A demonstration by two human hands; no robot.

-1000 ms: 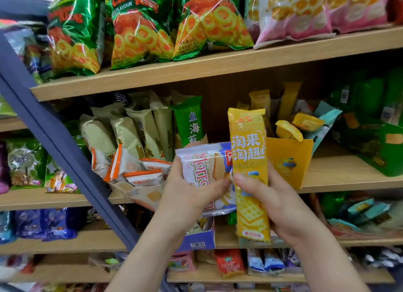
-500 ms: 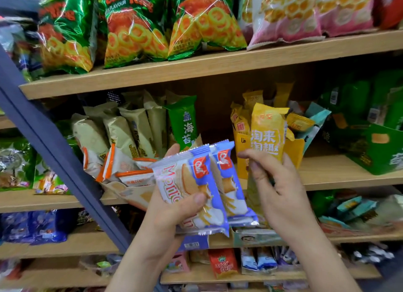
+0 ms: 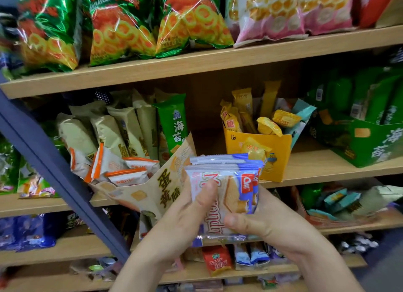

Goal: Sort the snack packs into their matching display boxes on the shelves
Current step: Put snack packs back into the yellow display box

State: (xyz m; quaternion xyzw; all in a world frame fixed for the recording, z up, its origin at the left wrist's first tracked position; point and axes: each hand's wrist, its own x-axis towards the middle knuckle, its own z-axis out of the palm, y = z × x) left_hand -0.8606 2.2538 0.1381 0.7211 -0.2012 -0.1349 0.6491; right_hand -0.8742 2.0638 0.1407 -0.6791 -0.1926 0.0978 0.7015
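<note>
Now the yellow pack is gone from the right hand (image 3: 268, 224), which joins the left hand (image 3: 185, 217) at lower centre, each grip clamped on the blue-and-white packs (image 3: 231, 189) below the yellow display box (image 3: 272, 160). The beige box (image 3: 165, 187) reads 蛋黄脆, a green pack (image 3: 174, 126) 海苔, the top-shelf green bags (image 3: 122, 25) "FLAVOUR".

Shelf count
Above the hands (image 3: 183, 222): three green bags (image 3: 117, 25), two pink bags (image 3: 268, 12), three boxes (image 3: 261, 152); in them, at least two blue packs (image 3: 231, 189).
</note>
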